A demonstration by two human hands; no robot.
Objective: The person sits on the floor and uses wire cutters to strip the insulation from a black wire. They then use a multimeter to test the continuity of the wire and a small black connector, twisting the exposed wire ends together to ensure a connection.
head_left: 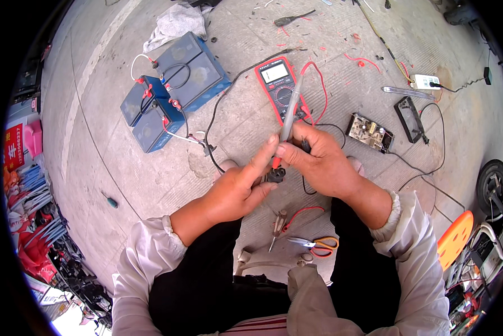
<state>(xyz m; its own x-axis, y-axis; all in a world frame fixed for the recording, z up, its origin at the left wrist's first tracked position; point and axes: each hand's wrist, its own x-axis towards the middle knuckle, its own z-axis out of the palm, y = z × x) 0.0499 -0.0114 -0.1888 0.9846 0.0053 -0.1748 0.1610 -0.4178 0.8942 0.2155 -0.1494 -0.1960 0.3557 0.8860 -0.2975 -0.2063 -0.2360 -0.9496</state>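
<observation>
While the left hand (243, 187) holds a small, round black plug (276, 176) over the space between the knees, the right hand (325, 163) pinches a long, smooth gray stick (292, 109) with its red end right at the plug. A dark piece (306, 147) also pokes out by the right hand's fingers. On the rough concrete floor (150, 190) lie a flat, red-edged meter (275, 92) and boxy blue batteries (198, 75).
</observation>
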